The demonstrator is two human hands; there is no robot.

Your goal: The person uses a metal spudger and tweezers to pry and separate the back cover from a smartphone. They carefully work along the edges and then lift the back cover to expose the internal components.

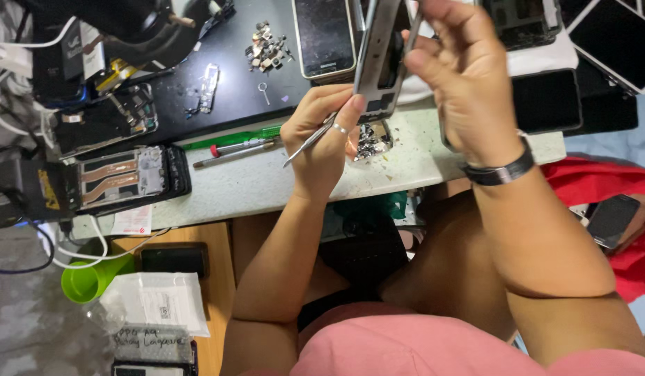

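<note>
- No bin or tray shows; small loose parts lie in the open: a heap of tiny grey metal parts (267, 47) on the black work mat (232, 83), and a second cluster of shiny metal scraps (372, 141) on the pale speckled bench top (267, 184), just below the hands.
- The left hand (321, 143) is raised above the bench edge, forearm coming up from the lap, fingers curled and clenched around thin silver metal tweezers (307, 143); their free end points down-left, away from the frame. A ring sits on one finger.
- The right hand (465, 83) is lifted higher, wrist bent, a dark band on the wrist; its thumb and fingers grasp a silver-grey phone middle frame (378, 56).
- That frame stands nearly upright and edge-on to the camera, held in the air between the two hands, above the bench's near edge; the left fingertips touch its lower end.
- Nearby: a dark-screened phone (324, 36) lying flat on the mat, an opened phone body with copper-coloured strips (127, 174) at the left, and a red-tipped screwdriver (235, 147) beside a green tool.
</note>
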